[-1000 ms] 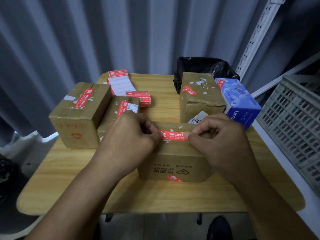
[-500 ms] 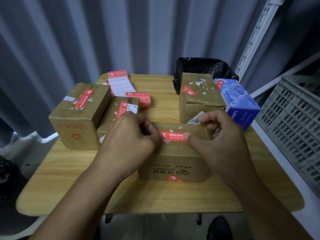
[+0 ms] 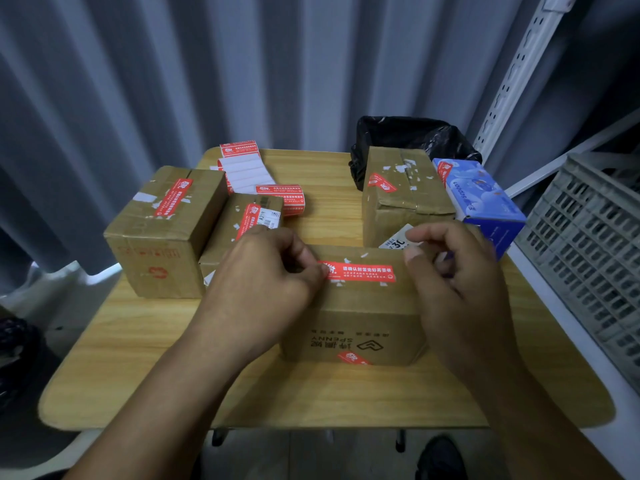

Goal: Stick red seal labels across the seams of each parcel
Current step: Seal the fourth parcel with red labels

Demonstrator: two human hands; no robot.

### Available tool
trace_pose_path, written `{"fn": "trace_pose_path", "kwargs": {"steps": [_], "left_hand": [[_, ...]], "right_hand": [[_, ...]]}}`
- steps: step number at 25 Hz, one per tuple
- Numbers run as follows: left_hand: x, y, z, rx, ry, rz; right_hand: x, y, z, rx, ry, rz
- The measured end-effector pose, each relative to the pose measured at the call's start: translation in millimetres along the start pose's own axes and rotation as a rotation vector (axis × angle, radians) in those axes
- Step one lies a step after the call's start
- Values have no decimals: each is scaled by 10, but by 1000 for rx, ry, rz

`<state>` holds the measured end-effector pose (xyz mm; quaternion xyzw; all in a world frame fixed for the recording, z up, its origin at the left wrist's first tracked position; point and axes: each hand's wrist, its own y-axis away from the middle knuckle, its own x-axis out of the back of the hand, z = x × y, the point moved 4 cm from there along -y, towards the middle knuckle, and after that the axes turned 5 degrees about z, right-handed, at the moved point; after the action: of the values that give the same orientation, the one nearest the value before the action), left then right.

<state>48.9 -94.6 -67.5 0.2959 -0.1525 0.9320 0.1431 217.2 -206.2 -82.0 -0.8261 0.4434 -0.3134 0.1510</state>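
1. Lifted since the earlier frame, the right hand [image 3: 460, 275] no longer touches the red seal label [image 3: 358, 271].
2. That label lies flat atop the centre parcel [image 3: 360, 317] (between both hands).
3. Left hand [image 3: 266, 285] presses its left end, fingers curled; right hand hovers loosely curled, holding nothing.

Two bare forearms are shown, with no sleeves, gloves, rings or watch worn. The left hand [image 3: 266, 275] and right hand [image 3: 453, 282] have short nails. A dark shoe [image 3: 440, 459] is seen below.
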Motion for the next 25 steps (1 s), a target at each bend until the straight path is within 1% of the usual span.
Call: {"fn": "trace_pose_path", "kwargs": {"steps": [1,3,4,6,8,10,14,19,22,25], "left_hand": [[2,-1,-3,3,1,2],[0,-3,-11,14,7,4],[-2,-6,-16,17,14,4],[-3,-11,-20,11,24,7],[-4,-13,-24,9,31,8],[-8,-9,-21,3,28,10],[-4,-8,-11,-5,17,13],[-6,-6,-11,10,16,5],[-10,-14,-15,13,18,4],[-11,-14,-8,11,15,4]], "right_hand": [[22,19,-77,135,111,9],[-14,99,-204,405,277,-48],[-59,150,-230,497,324,-100],[-138,226,-232,596,390,-174],[-168,255,-200,626,441,-198],[-163,269,-180,629,457,-186],[-136,284,-147,624,411,-118],[-16,228,-80,561,429,-33],[-85,229,-153,562,438,-119],[-174,257,-181,586,510,-197]]}}
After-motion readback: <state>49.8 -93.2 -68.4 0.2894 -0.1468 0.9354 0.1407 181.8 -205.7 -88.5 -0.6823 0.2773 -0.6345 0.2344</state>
